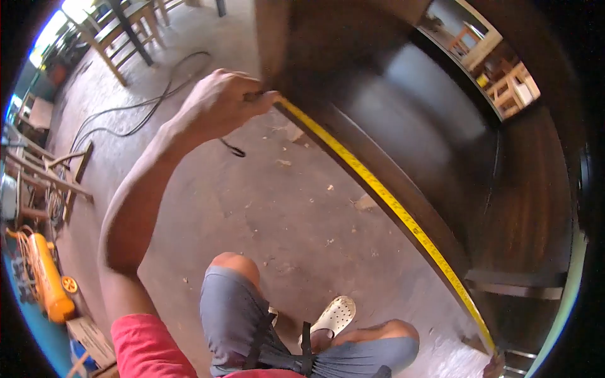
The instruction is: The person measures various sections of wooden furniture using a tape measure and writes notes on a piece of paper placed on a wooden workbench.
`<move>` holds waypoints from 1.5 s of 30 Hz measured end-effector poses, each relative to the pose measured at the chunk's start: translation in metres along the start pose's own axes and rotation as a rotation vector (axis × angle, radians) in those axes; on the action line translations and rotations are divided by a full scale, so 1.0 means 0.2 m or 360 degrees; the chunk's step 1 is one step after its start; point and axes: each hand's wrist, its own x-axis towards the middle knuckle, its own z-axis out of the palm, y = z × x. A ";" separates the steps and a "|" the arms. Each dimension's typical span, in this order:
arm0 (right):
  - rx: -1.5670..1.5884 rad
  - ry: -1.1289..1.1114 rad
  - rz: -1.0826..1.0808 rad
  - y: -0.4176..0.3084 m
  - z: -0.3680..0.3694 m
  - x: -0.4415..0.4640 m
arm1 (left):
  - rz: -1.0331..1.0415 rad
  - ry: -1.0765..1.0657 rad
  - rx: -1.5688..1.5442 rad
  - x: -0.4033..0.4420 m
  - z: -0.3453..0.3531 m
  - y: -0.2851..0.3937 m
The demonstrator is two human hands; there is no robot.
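Note:
A yellow measuring tape (391, 203) is stretched along the front edge of a dark wooden cabinet (403, 101). At the upper left end of that edge, my left hand (230, 101) has its fingers closed on the tape case or tape end; the palm hides which. A dark strap loop (234, 150) hangs below the wrist. Of my right hand (495, 365), only a small part shows at the lower right border, beside the other end of the tape; its fingers cannot be made out.
An orange air compressor (47, 277) stands at the left, near wooden chair frames (50, 170). A black cable (135, 120) lies on the floor (252, 189). Another wooden chair (120, 38) is at the top left. My knees and a white clog (339, 315) are below.

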 end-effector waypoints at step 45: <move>-0.0678 -0.0834 0.0179 0.12 1.50 -0.62 | 0.0102 -0.0027 -0.0244 -0.01 0.01 0.00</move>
